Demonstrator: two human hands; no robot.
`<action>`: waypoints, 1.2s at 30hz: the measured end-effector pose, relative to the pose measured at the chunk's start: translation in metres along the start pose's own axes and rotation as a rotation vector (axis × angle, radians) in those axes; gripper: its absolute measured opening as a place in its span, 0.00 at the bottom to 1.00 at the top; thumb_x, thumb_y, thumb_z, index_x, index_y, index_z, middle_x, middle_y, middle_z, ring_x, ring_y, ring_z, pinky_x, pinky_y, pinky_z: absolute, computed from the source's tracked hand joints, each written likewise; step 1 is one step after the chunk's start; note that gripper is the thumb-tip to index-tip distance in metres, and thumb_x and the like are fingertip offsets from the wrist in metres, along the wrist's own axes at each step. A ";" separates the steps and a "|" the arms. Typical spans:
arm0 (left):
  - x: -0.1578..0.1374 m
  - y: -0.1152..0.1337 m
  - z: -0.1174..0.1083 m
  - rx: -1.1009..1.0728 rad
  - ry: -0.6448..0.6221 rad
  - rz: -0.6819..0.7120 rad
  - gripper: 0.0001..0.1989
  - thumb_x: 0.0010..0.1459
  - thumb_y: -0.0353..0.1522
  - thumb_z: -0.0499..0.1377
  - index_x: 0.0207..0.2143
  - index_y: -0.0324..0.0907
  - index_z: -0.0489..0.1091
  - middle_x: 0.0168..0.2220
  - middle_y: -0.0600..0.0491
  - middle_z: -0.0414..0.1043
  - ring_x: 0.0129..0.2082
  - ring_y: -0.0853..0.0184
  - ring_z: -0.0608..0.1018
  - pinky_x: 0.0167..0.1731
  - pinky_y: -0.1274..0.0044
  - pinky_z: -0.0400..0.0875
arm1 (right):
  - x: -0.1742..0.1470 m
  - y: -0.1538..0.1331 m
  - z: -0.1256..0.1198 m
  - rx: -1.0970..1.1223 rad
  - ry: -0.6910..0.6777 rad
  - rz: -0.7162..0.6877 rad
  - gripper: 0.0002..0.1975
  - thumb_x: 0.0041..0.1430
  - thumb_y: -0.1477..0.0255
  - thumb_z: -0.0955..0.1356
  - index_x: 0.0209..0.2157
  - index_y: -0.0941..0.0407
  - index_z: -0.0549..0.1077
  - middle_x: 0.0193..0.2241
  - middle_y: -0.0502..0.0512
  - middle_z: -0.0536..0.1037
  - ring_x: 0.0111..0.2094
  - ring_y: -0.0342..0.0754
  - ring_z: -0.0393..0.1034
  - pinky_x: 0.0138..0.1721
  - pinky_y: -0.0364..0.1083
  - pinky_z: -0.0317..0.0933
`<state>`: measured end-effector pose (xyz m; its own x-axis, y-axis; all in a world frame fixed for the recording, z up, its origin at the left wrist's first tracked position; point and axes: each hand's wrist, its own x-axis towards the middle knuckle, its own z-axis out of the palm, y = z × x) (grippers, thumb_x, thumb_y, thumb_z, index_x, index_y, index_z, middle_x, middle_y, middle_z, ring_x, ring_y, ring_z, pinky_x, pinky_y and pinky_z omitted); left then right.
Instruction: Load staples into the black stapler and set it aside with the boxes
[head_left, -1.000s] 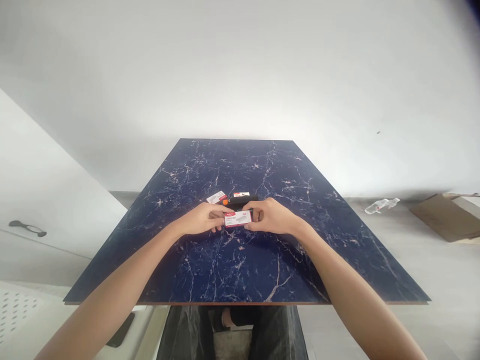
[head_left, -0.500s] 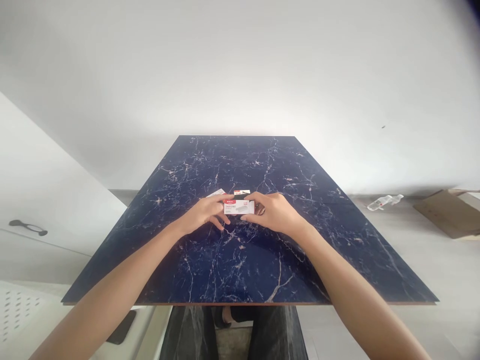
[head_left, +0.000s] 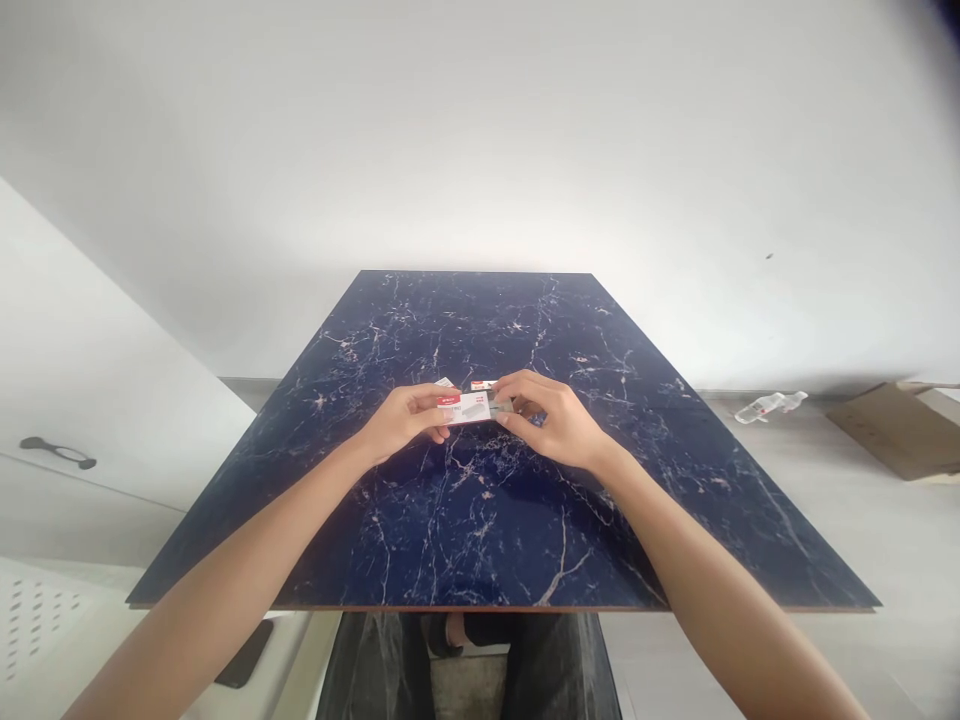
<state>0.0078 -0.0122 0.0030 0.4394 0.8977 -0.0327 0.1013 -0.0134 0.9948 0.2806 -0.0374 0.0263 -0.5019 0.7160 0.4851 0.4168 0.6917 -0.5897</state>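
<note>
In front of me, my left hand (head_left: 415,418) is closed on the left end of a small white and red staple box (head_left: 471,408), thumb across its front. The box is slightly tilted, its printed face with a grey staple picture toward me. At its right end, my right hand (head_left: 551,415) pinches a small grey piece (head_left: 503,405), which looks like a row of staples sticking out of the box. Behind them, another white and red box (head_left: 481,385) lies partly hidden by my right fingers. A white piece (head_left: 444,382) shows above my left fingers.
The dark blue marbled table (head_left: 480,540) stands against a white wall. A cabinet with a dark handle (head_left: 58,453) is on the left. On the floor at right are a clear plastic bottle (head_left: 769,406) and a cardboard box (head_left: 896,430). A dark flat object (head_left: 244,655) lies low at left.
The staple box has shifted a little left and tilted. My right fingers have drawn away from its right end, and a grey piece now shows between them and the box.
</note>
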 end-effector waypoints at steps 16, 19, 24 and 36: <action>-0.006 0.007 -0.001 0.180 -0.094 0.140 0.21 0.58 0.38 0.68 0.52 0.43 0.77 0.37 0.47 0.82 0.30 0.66 0.81 0.33 0.74 0.79 | -0.006 -0.018 0.015 -0.663 -0.003 -0.047 0.13 0.70 0.73 0.63 0.38 0.55 0.80 0.46 0.55 0.80 0.34 0.44 0.74 0.30 0.43 0.62; -0.006 0.008 0.000 0.176 -0.088 0.138 0.20 0.57 0.37 0.69 0.51 0.43 0.78 0.38 0.47 0.82 0.31 0.66 0.81 0.34 0.74 0.79 | -0.006 -0.022 0.017 -0.744 -0.011 -0.010 0.14 0.70 0.75 0.62 0.36 0.56 0.80 0.44 0.55 0.80 0.30 0.43 0.71 0.26 0.43 0.56; -0.006 0.011 0.001 0.205 -0.087 0.100 0.20 0.58 0.38 0.68 0.52 0.42 0.77 0.39 0.47 0.82 0.31 0.65 0.82 0.35 0.72 0.80 | -0.004 -0.021 0.016 -0.771 -0.094 0.017 0.13 0.69 0.77 0.60 0.36 0.58 0.76 0.42 0.60 0.78 0.33 0.47 0.70 0.25 0.45 0.51; -0.002 0.006 0.002 0.130 -0.046 0.058 0.20 0.59 0.40 0.67 0.51 0.41 0.75 0.38 0.47 0.81 0.29 0.67 0.80 0.32 0.74 0.79 | -0.003 -0.017 0.002 -0.419 -0.065 0.176 0.07 0.71 0.73 0.58 0.40 0.55 0.65 0.33 0.54 0.74 0.23 0.45 0.60 0.27 0.45 0.50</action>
<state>0.0090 -0.0153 0.0085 0.4881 0.8726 0.0176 0.1881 -0.1248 0.9742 0.2738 -0.0511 0.0339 -0.4370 0.8279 0.3516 0.7638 0.5480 -0.3409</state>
